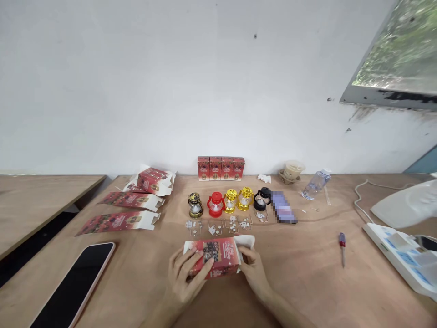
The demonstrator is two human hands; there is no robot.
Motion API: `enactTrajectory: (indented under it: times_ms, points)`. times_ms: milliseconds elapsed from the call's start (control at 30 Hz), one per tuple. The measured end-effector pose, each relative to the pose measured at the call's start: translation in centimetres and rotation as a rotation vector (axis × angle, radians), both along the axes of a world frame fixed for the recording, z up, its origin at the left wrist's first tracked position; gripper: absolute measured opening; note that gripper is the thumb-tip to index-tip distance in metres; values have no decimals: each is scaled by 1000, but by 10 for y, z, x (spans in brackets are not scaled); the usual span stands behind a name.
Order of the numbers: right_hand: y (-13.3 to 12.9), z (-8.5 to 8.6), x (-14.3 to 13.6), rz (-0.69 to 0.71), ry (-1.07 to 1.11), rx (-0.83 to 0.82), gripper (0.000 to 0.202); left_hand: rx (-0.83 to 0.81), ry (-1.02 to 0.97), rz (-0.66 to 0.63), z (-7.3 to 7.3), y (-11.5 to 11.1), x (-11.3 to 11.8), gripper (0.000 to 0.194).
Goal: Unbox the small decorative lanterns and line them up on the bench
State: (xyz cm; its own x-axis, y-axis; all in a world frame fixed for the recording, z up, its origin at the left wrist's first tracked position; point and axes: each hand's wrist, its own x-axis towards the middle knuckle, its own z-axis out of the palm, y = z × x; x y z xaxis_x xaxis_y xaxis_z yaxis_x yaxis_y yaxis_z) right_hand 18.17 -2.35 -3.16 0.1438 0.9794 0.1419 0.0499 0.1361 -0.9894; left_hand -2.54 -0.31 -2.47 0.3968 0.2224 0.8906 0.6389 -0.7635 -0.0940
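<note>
A red printed cardboard box (220, 257) lies on its side in front of me, its white end flaps turned to the right. My left hand (187, 271) wraps round its left end, fingers over the printed face. At the flap end my right hand (251, 264) pinches the card, its fingertips partly hidden behind the flap. Just beyond the box lie small metal wire handles and white bits (215, 229). Behind them stands a row of miniature lanterns: a bronze one (195, 205), a red one (215, 204), two gold ones (245, 199) and a black one (262, 199).
Several closed red boxes (221, 168) stand against the wall. Flattened boxes (119, 222) and an opened one (155, 180) lie left. A large phone (73, 287) is near left. Rightward are another phone (283, 207), a bottle (317, 184), a screwdriver (342, 248) and a white organizer (403, 255).
</note>
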Motion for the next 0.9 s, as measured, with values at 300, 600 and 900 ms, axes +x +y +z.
enactTrajectory:
  times_ms: [300,600,900]
  points:
    - [2,-3,0,-27,123,-64,19,38,12,20,2,0,3,37]
    - [9,11,23,-250,231,58,26,-19,6,104,12,11,-17,45]
    - [5,58,72,-563,90,221,28,-543,-569,301,2,25,-36,49]
